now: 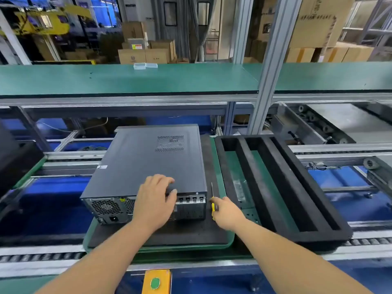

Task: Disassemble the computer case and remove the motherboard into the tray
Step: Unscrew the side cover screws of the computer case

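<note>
Barely begun: computer case (146, 160) closed, left hand (156, 200) gripping its rear edge, right hand (226, 212) pinching a screwdriver (212, 203) (tray (318, 209) empty, motherboard unseen).

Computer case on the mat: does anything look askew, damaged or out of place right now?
Nothing stands out. The computer case lies flat on the black mat, side panel closed and undented. The left hand grips its rear edge; the right hand holds a yellow screwdriver. The foam tray holds nothing.
</note>
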